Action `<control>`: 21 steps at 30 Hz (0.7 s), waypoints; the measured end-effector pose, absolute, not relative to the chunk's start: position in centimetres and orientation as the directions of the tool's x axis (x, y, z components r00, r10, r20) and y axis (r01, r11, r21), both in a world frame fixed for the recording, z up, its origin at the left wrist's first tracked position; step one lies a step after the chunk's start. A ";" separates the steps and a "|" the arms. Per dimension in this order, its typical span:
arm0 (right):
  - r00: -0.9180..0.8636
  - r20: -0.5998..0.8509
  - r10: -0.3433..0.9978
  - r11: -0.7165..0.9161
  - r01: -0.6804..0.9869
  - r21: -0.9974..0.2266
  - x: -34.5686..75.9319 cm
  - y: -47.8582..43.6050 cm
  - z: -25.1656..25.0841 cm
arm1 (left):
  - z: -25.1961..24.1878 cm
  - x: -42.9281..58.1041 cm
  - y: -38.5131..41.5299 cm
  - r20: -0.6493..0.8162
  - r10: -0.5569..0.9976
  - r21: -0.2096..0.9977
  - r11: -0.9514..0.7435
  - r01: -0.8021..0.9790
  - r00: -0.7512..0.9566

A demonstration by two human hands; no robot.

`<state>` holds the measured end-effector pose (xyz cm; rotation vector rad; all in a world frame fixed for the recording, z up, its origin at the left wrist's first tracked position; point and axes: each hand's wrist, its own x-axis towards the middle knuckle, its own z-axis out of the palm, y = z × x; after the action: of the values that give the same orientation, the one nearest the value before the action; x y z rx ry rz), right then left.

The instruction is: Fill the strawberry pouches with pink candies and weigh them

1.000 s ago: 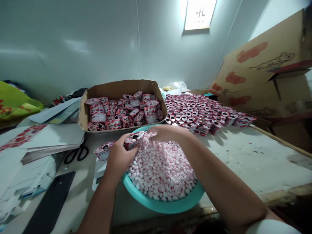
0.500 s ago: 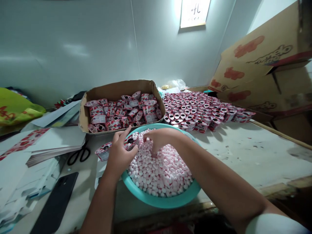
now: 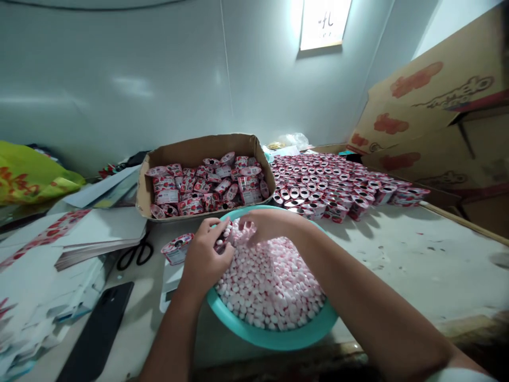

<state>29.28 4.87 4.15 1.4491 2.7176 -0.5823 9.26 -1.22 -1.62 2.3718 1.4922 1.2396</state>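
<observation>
A teal basin (image 3: 278,339) full of small pink and white candies (image 3: 270,281) sits at the table's near edge. Over its far left rim my left hand (image 3: 204,257) is closed round a small red strawberry-print box (image 3: 221,241), mostly hidden by my fingers. My right hand (image 3: 264,224) is cupped right beside it with candies pinched in its fingertips, touching the box's open top. One more small box (image 3: 176,248) lies on the table just left of the basin.
A cardboard tray (image 3: 199,151) of filled strawberry boxes stands behind the basin. Rows of open boxes (image 3: 334,183) cover the table at back right. Scissors (image 3: 137,254), a black phone (image 3: 97,334) and stacked flat cartons (image 3: 79,233) lie to the left. Big cardboard boxes (image 3: 437,116) lean at right.
My right hand lifted out of the candy heap with a pinch of candies and moved left to the box. My left hand closed more tightly round the box.
</observation>
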 end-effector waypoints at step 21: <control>-0.600 -0.243 0.763 0.547 0.798 -0.253 28.6 4.7 4.0 | -1.8 9.5 -1.4 0.596 0.787 0.428 -0.477 0.767 0.157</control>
<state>28.58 4.71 4.02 1.3517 2.6703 -0.5185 9.49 -1.36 -1.78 2.3700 1.5932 1.2483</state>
